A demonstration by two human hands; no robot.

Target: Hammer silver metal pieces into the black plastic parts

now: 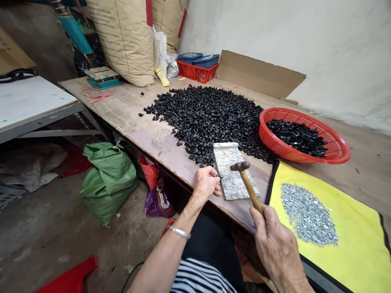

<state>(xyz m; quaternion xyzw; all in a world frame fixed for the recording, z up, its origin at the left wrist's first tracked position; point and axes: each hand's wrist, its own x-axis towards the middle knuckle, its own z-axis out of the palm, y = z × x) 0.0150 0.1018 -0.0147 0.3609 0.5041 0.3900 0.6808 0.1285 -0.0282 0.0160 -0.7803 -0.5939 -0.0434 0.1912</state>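
In my right hand [276,242] is a hammer [251,189], gripped by its wooden handle. Its dark metal head hovers over a worn, silvery metal plate [232,162] on the table's near side. My left hand [206,183] pinches a small black plastic part [221,176] at the plate's left edge. Beyond the plate spreads a big heap of similar black parts [207,118]. To the right, a yellow cloth [351,211] with dark edging carries a pile of tiny shiny metal pieces [308,213].
A red plastic basket [339,142] holding more black parts stands right of the heap. Behind are a red crate [198,72] with blue containers, large paper sacks [125,40] and a cardboard sheet [259,75]. A green sack [108,179] sits on the floor at left.
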